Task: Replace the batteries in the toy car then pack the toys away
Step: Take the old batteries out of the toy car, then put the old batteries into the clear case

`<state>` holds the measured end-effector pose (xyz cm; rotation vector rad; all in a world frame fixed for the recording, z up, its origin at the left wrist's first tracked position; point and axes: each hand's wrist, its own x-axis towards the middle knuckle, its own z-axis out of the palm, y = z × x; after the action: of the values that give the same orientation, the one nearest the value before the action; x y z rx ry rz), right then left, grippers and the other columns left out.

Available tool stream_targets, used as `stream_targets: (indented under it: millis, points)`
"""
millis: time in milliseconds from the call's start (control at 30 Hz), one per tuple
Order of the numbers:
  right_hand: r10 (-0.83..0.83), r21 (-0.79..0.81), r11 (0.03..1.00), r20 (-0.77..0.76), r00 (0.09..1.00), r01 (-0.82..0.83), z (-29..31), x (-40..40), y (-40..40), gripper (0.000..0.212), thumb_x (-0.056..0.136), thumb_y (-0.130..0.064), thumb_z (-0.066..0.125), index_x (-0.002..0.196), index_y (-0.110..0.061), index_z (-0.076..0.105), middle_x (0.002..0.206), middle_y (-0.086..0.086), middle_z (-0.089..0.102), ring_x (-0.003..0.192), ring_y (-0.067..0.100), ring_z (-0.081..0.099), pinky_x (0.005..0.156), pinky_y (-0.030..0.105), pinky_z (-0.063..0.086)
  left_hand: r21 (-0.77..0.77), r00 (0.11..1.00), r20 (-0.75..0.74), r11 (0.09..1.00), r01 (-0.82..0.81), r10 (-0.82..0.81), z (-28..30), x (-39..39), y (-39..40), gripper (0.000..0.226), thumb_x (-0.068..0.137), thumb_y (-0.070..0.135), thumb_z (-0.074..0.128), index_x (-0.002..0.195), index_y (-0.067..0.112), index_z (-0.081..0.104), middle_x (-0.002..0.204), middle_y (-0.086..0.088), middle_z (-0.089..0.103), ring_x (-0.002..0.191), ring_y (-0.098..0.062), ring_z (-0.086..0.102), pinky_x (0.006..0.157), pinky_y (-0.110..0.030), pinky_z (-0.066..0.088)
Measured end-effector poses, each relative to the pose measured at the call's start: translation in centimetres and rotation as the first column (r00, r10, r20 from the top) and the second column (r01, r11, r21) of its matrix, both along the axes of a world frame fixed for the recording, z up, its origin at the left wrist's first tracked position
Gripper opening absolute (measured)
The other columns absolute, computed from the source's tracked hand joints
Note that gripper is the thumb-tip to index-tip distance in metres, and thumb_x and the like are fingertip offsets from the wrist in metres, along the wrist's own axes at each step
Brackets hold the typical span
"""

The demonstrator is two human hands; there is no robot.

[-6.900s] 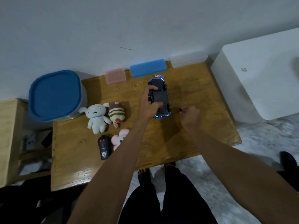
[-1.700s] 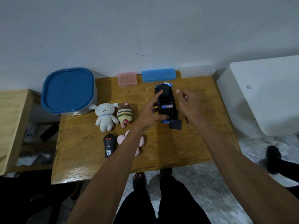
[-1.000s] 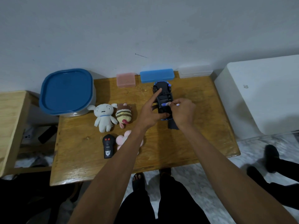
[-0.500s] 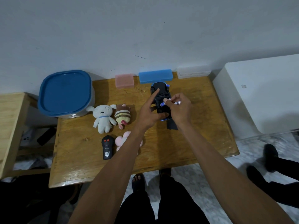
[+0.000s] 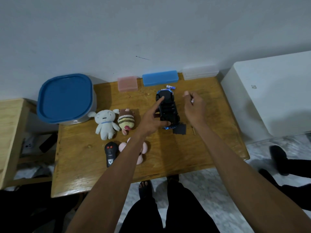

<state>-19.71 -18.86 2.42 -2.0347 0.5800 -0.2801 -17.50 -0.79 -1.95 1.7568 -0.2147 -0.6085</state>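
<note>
The black and blue toy car (image 5: 168, 110) lies upside down on the wooden table (image 5: 168, 158), its battery bay open and dark. My left hand (image 5: 151, 121) steadies it, thumb at the near end and forefinger stretched along its left side. My right hand (image 5: 193, 106) hovers just right of the car, fingers curled around a small battery (image 5: 192, 100) whose end peeks out. Loose batteries (image 5: 170, 87) lie beyond the car's far end. The black battery cover (image 5: 180, 129) and a thin screwdriver (image 5: 193, 131) rest by the car's near right corner.
A tub with a blue lid (image 5: 64, 98) stands at the back left. Pink (image 5: 127, 84), blue (image 5: 159, 78) and clear (image 5: 200, 73) boxes line the wall. A white plush (image 5: 106, 123), striped plush (image 5: 126, 121), pink plush (image 5: 143, 150) and black remote (image 5: 111, 153) lie left. A white cabinet (image 5: 277, 98) stands right.
My right hand lifted a battery out of the car's bay and drew away to the right with it. My left hand stayed on the car. The bay now looks dark.
</note>
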Motion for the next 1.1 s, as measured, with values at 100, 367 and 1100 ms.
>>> stream_targets:
  millis: [100, 367, 1100]
  points:
    - [0.038, 0.113, 0.993, -0.07, 0.997, -0.03, -0.6, -0.5, -1.0, 0.025, 0.105, -0.036, 0.049, 0.108, -0.016, 0.062, 0.073, 0.004, 0.066, 0.057, 0.016, 0.067, 0.056, 0.034, 0.058, 0.033, 0.995, -0.086, 0.998, 0.044, -0.041, -1.0, 0.0, 0.5, 0.111, 0.07, -0.012, 0.083, 0.155, 0.039, 0.032, 0.152, -0.004, 0.043, 0.137, -0.026, 0.046, 0.104, -0.047, 0.053]
    - [0.061, 0.183, 0.982, -0.112, 0.992, -0.04, -3.2, -0.8, -2.5, 0.018, 0.105, -0.02, 0.05, 0.112, -0.013, 0.065, 0.093, 0.002, 0.065, 0.071, 0.012, 0.06, 0.054, 0.022, 0.049, 0.13, 0.976, -0.219, 0.99, 0.049, -0.019, -3.3, 0.6, 0.6, 0.117, 0.068, -0.014, 0.084, 0.156, 0.041, 0.029, 0.154, -0.007, 0.041, 0.14, -0.029, 0.042, 0.11, -0.053, 0.045]
    - [-0.074, -0.199, 0.978, -0.03, 0.997, 0.066, -5.6, 6.6, -12.8, 0.029, 0.098, -0.04, 0.06, 0.122, -0.026, 0.068, 0.115, 0.006, 0.071, 0.099, 0.022, 0.065, 0.078, 0.026, 0.048, 0.375, 0.893, 0.449, 0.898, -0.229, 0.041, -0.2, 8.4, -14.0, 0.049, 0.093, 0.033, 0.07, 0.138, 0.018, 0.059, 0.134, -0.015, 0.056, 0.126, -0.03, 0.05, 0.105, -0.043, 0.046]
